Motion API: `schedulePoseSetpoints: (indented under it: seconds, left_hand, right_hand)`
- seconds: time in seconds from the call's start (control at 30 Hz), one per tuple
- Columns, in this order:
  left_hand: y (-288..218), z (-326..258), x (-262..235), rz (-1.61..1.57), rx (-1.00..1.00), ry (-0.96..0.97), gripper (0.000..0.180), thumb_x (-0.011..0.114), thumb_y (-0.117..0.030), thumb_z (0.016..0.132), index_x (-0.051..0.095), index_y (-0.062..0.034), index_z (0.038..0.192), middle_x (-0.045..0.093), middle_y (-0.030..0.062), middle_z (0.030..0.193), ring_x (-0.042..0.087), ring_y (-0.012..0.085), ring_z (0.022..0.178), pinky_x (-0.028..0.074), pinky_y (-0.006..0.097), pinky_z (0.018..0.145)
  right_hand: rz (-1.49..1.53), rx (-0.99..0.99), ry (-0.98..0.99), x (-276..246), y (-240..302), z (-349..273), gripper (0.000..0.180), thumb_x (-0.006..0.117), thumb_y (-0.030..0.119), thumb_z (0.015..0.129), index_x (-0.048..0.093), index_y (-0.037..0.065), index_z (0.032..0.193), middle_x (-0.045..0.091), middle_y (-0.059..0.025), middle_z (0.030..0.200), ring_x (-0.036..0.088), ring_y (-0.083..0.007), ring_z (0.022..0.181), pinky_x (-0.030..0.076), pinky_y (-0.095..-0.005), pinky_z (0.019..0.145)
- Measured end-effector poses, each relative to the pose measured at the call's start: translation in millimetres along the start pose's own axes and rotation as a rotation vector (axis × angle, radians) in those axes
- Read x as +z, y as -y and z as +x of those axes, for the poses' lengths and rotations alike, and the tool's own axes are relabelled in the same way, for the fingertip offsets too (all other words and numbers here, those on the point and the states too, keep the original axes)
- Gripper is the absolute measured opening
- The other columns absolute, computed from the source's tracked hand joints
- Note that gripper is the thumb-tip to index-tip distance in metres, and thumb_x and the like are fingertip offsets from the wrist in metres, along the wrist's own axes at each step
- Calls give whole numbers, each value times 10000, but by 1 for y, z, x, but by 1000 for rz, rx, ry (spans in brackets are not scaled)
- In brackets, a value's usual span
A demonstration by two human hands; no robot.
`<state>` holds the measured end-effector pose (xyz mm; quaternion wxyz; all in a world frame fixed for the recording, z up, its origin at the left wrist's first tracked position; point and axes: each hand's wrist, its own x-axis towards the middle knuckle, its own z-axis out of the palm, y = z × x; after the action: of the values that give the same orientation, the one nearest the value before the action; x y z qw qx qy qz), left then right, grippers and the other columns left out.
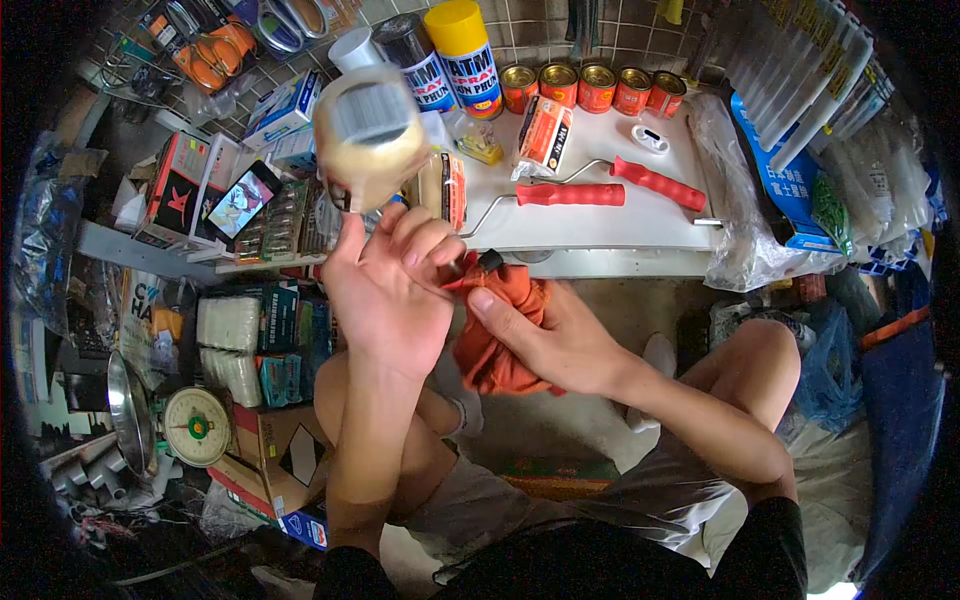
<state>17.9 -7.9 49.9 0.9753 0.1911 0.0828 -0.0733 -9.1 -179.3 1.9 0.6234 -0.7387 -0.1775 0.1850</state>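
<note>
My left hand (390,290) is palm up with its fingers curled. Just above its fingertips is a beige paint roller (368,150), blurred by motion, with a pale label on its cover. A short red piece with a black end (490,260), seemingly the roller's handle, shows between my two hands. My right hand (560,340) is closed on a crumpled orange cloth (490,345), its thumb pressed against the cloth by that black end. The roller's wire frame is mostly hidden by my left hand.
On the white table (600,232) lie red-handled roller frames (570,194), packaged rollers (545,137) and a small white device (650,139). Behind stand spray cans (462,60) and several small red tins (595,88). A phone (245,198) leans at left, above a dial scale (196,426).
</note>
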Motion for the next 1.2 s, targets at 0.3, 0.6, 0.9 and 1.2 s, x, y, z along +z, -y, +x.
schedulePoseSetpoints:
  seconds: [0.3,0.6,0.9,1.2]
  left_hand:
    - [-13,2,-7,69,-246,153,320,398,-366,1058,514,-79,977,261,-82,636,248,37,451,188,234,443]
    - [-5,1,3,564,39,-106,481,365,-356,1076,598,32,1241,367,-90,662,270,1,465,191,187,398]
    - [24,1,0,995,90,-129,489,348,-355,1049,643,28,1122,300,-98,624,248,19,515,199,207,474]
    - [11,0,5,675,-43,-55,414,397,-317,1040,612,25,1128,311,-98,595,215,29,429,185,219,436]
  right_hand:
    - [970,490,333,4,19,-10,485,519,485,1050,557,70,1299,659,-18,1166,637,-100,1032,545,-302,893]
    - [471,151,244,11,12,-6,414,507,439,1070,619,86,1254,662,-2,1126,567,-106,991,464,-324,919]
    - [186,164,92,15,2,-2,387,531,410,1067,658,47,1117,689,-8,928,598,-71,863,502,-291,819]
    - [376,99,143,13,7,-17,381,553,401,1015,639,41,1105,679,-176,947,624,-303,896,484,-405,883]
